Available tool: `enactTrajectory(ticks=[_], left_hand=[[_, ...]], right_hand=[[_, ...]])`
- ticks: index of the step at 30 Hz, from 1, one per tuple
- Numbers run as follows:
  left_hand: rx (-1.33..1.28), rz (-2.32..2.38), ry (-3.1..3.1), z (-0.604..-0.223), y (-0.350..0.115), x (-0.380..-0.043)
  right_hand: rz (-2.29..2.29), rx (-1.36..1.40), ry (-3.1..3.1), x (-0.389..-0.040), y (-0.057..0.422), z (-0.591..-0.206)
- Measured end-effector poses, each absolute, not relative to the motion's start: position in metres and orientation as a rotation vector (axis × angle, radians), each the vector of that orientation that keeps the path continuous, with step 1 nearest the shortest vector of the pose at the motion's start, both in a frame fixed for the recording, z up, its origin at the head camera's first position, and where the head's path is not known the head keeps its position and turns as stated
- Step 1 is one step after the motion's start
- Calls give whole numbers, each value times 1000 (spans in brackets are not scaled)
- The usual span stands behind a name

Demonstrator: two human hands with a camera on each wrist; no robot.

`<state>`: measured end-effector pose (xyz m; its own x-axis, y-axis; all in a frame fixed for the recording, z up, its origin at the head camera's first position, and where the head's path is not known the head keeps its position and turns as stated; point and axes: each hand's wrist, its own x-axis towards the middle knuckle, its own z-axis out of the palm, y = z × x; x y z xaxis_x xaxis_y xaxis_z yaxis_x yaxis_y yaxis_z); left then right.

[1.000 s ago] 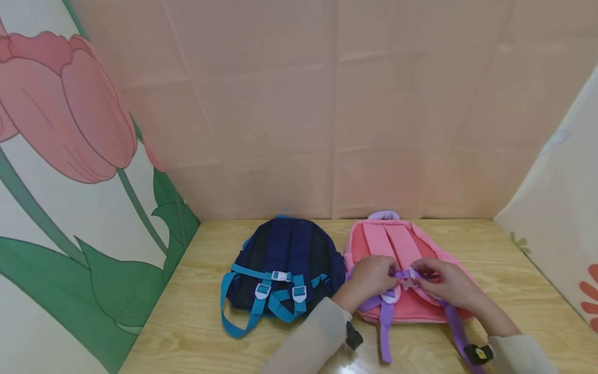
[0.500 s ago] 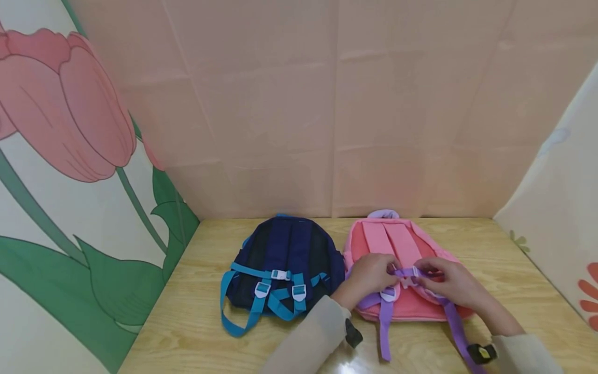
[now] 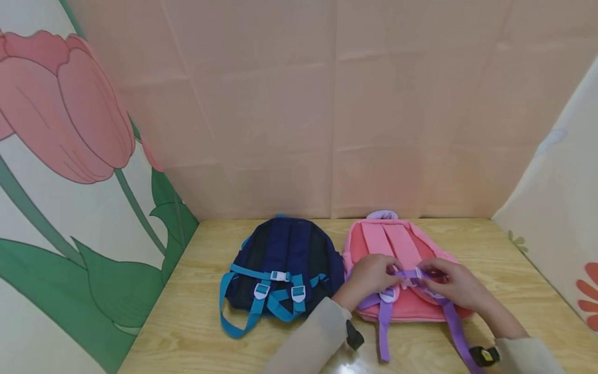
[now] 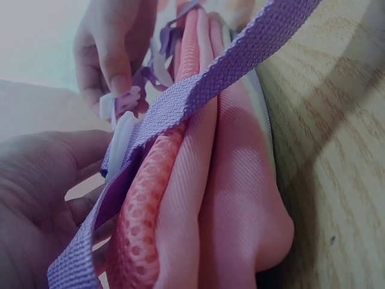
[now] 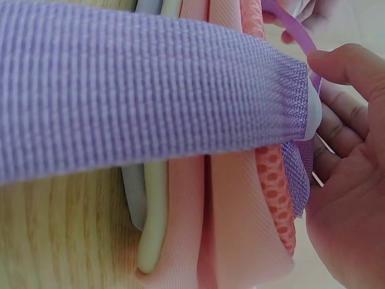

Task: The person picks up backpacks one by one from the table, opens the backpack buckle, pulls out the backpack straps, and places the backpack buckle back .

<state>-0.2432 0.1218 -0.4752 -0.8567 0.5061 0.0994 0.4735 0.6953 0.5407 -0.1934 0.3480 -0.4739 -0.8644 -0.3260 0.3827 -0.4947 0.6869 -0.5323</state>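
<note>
A pink backpack [image 3: 411, 306] lies on the table, its straps facing up. Across its middle runs a purple chest strap [image 3: 406, 273] with a white plastic buckle [image 3: 419, 272] on it. My left hand [image 3: 374, 275] pinches the left part of this strap. Thumb and fingers of my right hand [image 3: 455, 283] pinch the strap at the white buckle, also seen as a pale clip [image 4: 117, 102] in the left wrist view. A wide purple shoulder strap [image 5: 150, 90] covers much of the right wrist view. Some fingertips of both hands are hidden.
A dark blue backpack [image 3: 289, 239] with teal straps [image 3: 254, 319] lies left of the pink one, touching or nearly touching it. Two loose purple strap ends [image 3: 384, 332] hang toward the front of the wooden table [image 3: 177, 322]. A pinkish-brown sheet [image 3: 280, 130] stands behind.
My right hand and the white buckle have shifted slightly to the right along the chest strap. My left hand stays nearly in place, and both backpacks lie as before.
</note>
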Motion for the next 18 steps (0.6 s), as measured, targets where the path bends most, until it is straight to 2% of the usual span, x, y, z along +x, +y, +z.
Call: enactTrajectory(ticks=[18], left_hand=[[847,905,2844,-477,121,-243]], right_hand=[[913,642,-2669,-193,352,-475]])
